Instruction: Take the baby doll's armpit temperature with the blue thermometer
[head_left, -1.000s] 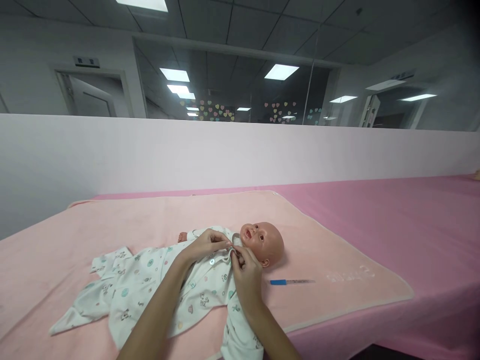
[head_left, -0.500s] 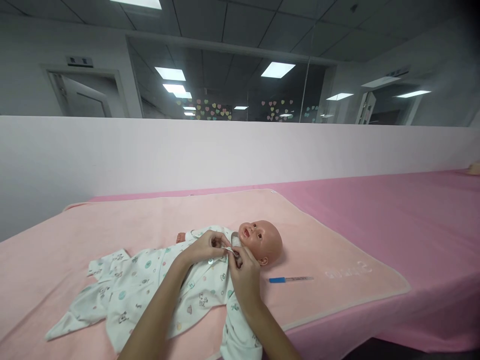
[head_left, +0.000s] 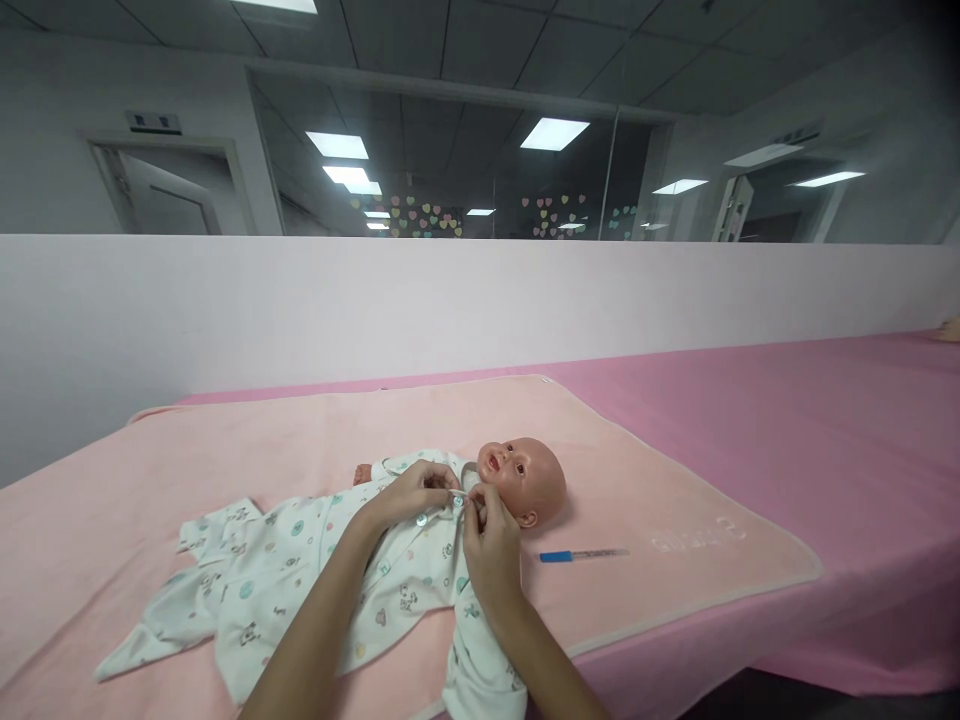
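A baby doll (head_left: 534,478) lies on its back with its head to the right, dressed in white printed baby clothes (head_left: 300,540). My left hand (head_left: 420,492) pinches the edge of the garment's front near the collar. Close beside it, my right hand (head_left: 489,528) grips the same edge just below the doll's chin. A round button (head_left: 458,501) shows between my fingertips, and another button (head_left: 421,519) sits lower on the chest. Fingers partly hide the cloth that is gripped. One small doll hand (head_left: 362,474) pokes out of the far sleeve.
Right of my right hand lies a pen with a blue cap (head_left: 556,557). The doll rests on a peach blanket (head_left: 675,520) spread over a pink table cover (head_left: 825,430). Behind the table runs a low white wall (head_left: 480,305) with glass above it.
My right hand has shifted slightly right, away from my left fingertips, and the button near the collar now shows between them. The doll and pen have stayed in place.
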